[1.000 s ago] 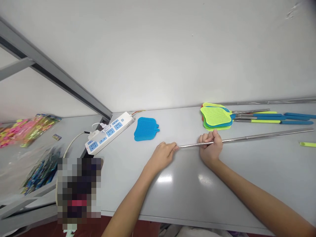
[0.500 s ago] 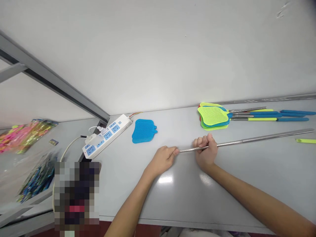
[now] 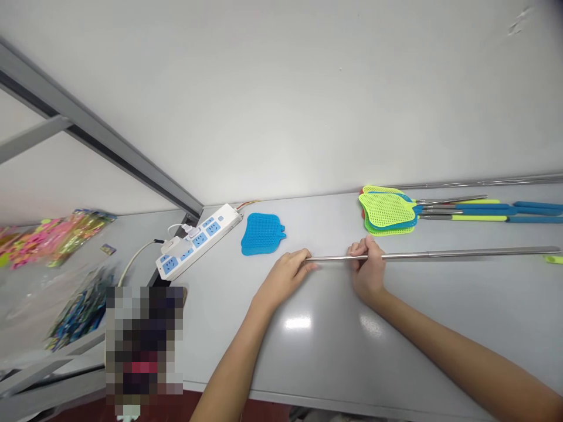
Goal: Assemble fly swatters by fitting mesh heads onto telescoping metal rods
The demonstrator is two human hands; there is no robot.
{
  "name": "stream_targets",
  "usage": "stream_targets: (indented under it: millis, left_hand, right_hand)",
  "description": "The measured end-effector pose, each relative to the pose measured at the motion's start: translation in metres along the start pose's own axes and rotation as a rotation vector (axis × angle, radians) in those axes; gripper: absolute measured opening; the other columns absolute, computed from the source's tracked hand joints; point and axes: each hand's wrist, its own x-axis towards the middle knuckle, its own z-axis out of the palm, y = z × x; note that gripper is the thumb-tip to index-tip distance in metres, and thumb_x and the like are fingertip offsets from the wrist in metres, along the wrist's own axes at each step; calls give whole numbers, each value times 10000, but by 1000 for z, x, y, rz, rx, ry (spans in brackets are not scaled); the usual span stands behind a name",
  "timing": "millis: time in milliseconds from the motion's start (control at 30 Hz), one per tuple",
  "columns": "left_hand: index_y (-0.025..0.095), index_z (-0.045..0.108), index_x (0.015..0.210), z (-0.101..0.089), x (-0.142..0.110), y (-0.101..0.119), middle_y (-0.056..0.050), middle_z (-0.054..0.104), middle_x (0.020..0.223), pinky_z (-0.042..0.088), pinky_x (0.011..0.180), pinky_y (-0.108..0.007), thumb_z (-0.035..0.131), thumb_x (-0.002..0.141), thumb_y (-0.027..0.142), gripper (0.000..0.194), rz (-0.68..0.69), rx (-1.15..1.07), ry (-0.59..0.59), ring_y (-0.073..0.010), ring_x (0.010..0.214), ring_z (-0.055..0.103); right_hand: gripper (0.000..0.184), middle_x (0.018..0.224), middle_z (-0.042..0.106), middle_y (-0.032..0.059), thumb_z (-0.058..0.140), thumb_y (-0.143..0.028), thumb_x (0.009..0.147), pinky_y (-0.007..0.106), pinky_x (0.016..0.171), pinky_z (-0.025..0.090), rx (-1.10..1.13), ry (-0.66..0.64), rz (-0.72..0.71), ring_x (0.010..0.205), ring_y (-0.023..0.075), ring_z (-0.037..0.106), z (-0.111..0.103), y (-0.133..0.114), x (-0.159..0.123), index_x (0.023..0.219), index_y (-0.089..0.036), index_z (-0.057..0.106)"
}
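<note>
A telescopic metal rod stretches nearly level across the grey table, from between my hands to the right edge of view. My left hand is closed at its thin left end, index finger above and thumb below; the very tip is hidden. Farther right, my right hand wraps round the rod, knuckles up. Beyond my left hand lie blue perforated fly swatter heads, stacked. Behind my right hand is a pile of fly swatters with a yellow-green head on top and blue and yellow handles.
A white power strip with plugs and a cable lies to the left. More metal rods run along the wall. A yellow-green piece is at the right edge. Bagged colourful items lie beyond the grey metal frame. A blurred patch covers the lower left.
The rod's right end has swung down toward the table's front and now meets the yellow-green piece. My left thumb has loosened slightly from the rod. The camera view shifted a little.
</note>
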Motion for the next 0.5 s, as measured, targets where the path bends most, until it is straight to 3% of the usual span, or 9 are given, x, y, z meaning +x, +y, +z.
stream_targets:
  millis: [500]
  left_hand:
    - [190,361,601,18,-1,4,17,383,520,300,598,-275,205,879,331,349,57,118,-55,-137,545,362]
  right_hand:
    - [436,366,259,-56,409,-343,792,226,396,248,122,42,-22,330,49,264,-3,-1,-2,413,-150,314]
